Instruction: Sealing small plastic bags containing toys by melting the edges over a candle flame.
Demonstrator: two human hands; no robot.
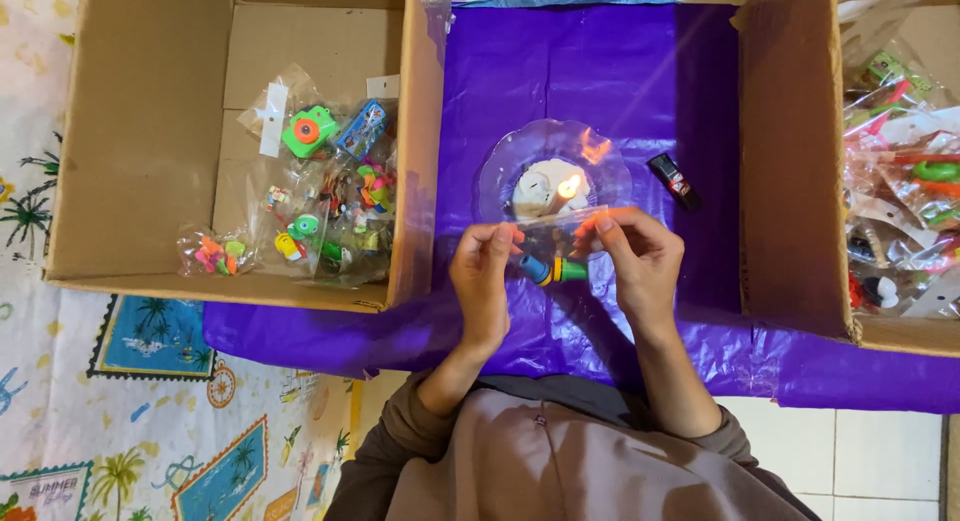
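Note:
Both hands hold a small clear plastic bag (552, 243) with a blue and green toy inside, above the purple sheet (640, 81). My left hand (483, 281) pinches its left edge and my right hand (638, 261) pinches the right edge. The bag's top edge sits just below the flame of a lit white candle (545, 191), which stands in a clear glass dish (520, 151). A black lighter (673, 180) lies on the sheet to the right of the dish.
A cardboard box (140, 131) at left holds several bagged small toys (330, 191). Another cardboard box (790, 161) at right is filled with more bagged toys (900, 181). A patterned mat (120, 411) lies at lower left, with white floor tiles (870, 461) at lower right.

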